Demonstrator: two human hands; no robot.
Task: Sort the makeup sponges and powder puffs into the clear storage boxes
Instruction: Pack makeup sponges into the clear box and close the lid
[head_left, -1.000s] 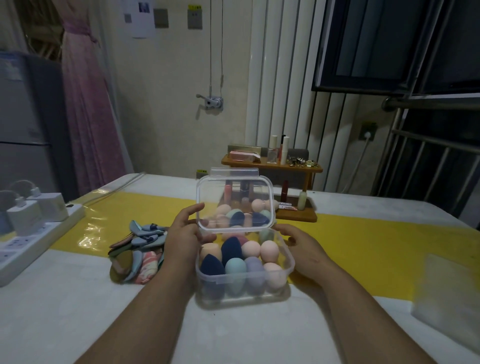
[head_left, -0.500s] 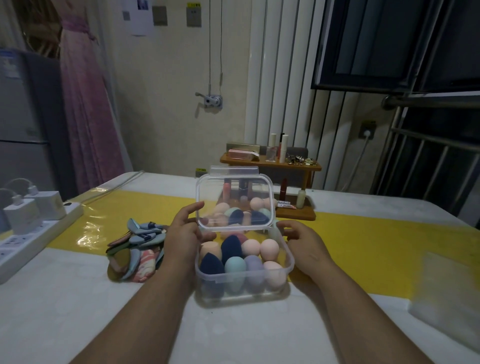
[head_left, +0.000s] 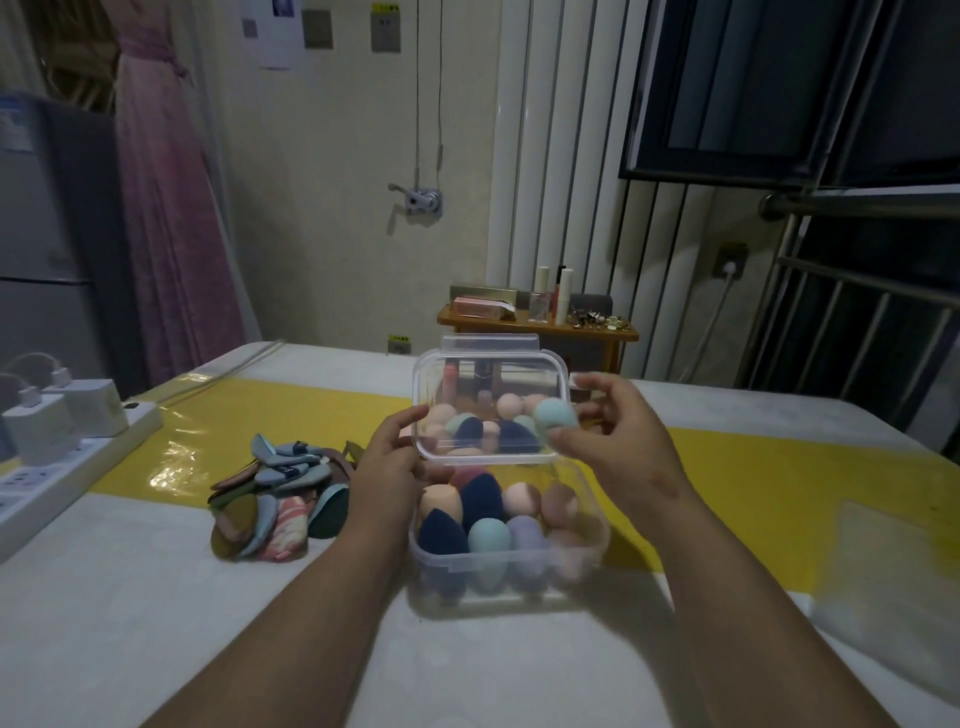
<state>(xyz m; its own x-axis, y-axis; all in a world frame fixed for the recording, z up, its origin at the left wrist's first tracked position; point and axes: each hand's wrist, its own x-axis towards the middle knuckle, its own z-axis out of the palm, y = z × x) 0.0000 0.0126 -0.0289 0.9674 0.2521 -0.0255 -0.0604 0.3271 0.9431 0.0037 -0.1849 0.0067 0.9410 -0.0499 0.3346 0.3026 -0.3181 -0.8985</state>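
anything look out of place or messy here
Only the puffs: they lie in a loose, overlapping heap on the table, left of the box, not in any box. The lid stands open, held by the left hand; the right hand pinches a teal sponge above the box. Nothing looks spilled or damaged.

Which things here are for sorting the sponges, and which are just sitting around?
For the job:
clear box, its lid gripped by the left hand, sponges inside, teal sponge pinched in the right hand, pile of powder puffs.

Just lying about:
power strip with chargers, wooden shelf of cosmetics, pink dress.
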